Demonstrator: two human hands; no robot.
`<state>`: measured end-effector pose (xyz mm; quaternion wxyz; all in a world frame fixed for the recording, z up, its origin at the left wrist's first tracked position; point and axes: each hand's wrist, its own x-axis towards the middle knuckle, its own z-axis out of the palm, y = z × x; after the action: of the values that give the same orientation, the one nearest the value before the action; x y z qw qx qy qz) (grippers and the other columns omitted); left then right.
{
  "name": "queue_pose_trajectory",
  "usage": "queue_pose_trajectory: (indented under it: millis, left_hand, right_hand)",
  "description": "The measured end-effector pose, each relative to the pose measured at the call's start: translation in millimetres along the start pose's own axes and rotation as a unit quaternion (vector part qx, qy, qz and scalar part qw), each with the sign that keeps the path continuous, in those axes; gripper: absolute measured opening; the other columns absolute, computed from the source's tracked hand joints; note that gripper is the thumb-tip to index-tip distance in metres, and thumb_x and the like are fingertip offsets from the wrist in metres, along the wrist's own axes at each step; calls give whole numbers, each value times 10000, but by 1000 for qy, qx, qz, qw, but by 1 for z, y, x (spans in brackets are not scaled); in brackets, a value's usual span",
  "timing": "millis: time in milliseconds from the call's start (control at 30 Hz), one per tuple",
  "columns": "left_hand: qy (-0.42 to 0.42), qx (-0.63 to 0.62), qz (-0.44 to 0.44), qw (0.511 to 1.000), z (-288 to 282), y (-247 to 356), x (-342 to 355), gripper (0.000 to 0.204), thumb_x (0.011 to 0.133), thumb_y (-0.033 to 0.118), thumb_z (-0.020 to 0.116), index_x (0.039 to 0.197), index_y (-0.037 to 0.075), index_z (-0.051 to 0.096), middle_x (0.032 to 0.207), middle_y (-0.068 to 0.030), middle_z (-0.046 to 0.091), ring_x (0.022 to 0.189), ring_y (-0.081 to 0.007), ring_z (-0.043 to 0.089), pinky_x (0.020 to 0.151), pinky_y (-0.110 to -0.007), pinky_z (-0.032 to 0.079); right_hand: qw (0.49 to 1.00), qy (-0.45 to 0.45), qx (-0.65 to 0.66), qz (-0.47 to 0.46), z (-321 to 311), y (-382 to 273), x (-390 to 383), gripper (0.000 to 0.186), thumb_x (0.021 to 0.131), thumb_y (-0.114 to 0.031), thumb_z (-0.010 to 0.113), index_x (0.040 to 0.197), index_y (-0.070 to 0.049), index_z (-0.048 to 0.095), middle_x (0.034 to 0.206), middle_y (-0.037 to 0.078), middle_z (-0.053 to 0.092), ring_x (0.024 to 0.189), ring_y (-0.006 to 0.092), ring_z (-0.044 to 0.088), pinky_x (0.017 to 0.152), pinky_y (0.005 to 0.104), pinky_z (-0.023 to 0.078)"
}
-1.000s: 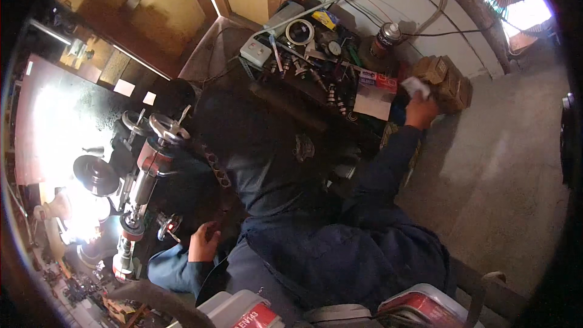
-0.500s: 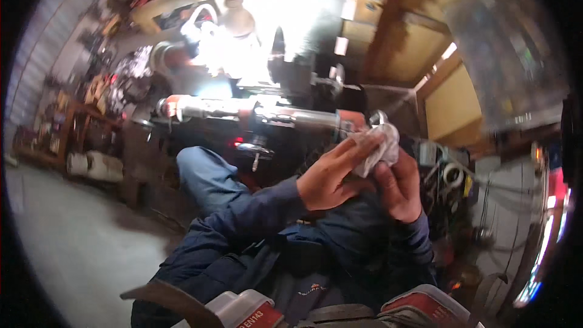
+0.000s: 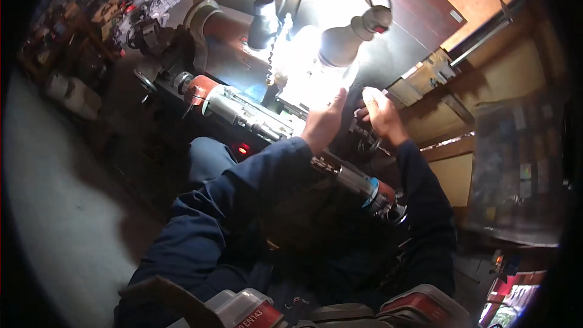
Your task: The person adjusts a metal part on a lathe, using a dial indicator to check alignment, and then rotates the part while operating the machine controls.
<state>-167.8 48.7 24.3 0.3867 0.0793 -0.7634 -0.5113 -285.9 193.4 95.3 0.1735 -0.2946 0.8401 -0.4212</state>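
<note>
Hands meet just below the glaring lamp, the left hand flat and open against the long metal shaft as if steadying it, the right hand curled shut, perhaps around a fitting hidden beside it.

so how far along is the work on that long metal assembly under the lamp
Done: little can be confirmed; the long metal assembly lies on the bench under the lamp. In hand: the left hand and right hand are both up on it near the glare. Left: glare hides what they grip, so the rest cannot be judged.
</note>
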Motion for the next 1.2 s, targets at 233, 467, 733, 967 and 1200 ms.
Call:
queue_pose_trajectory:
  millis: [233, 467, 733, 967, 1200]
  left_hand:
    - [-97, -308, -377, 868, -13, 10, 12, 236, 1005, 186, 553, 1121, -1, 638, 942, -55, 651, 837, -117, 585, 721, -278, 468]
    - [20, -467, -479, 743, -3, 11, 10, 216, 924, 63, 545, 1116, -10, 612, 986, -80, 637, 887, -161, 601, 773, -307, 489]
    - [27, -494, -485, 722, -3, -11, 2, 177, 956, 59, 515, 1063, -2, 642, 962, -75, 661, 869, -199, 656, 754, -333, 530]
    - [23, -476, -508, 718, -4, 1, 11, 220, 948, 45, 480, 1077, -43, 634, 958, -86, 651, 830, -156, 599, 733, -288, 475]
    - [25, -464, -489, 738, -3, -9, 2, 223, 945, 22, 458, 1060, -43, 637, 948, -82, 649, 834, -153, 600, 732, -276, 477]
  right_hand:
    - [849, -233, 448, 157, 24, 97, 75, 765, 939, -663, 476, 1394, -48, 442, 1306, 142, 576, 1135, 301, 594, 968, 485, 497]
    - [961, -105, 255, -3, 27, 116, 75, 762, 903, -422, 685, 1473, -42, 351, 1382, 160, 534, 1252, 297, 539, 1046, 441, 443]
    - [926, 99, -104, -348, 38, 84, 53, 769, 837, -378, 736, 1403, 16, 397, 1310, 212, 557, 1174, 302, 579, 992, 425, 473]
    - [936, -143, 322, -2, 36, 123, 77, 747, 932, -586, 578, 1372, 6, 464, 1303, 169, 584, 1175, 311, 569, 1021, 460, 451]
    - [914, 118, -155, -355, 40, 80, 59, 752, 937, -557, 585, 1383, 29, 432, 1314, 172, 566, 1155, 352, 568, 1005, 506, 449]
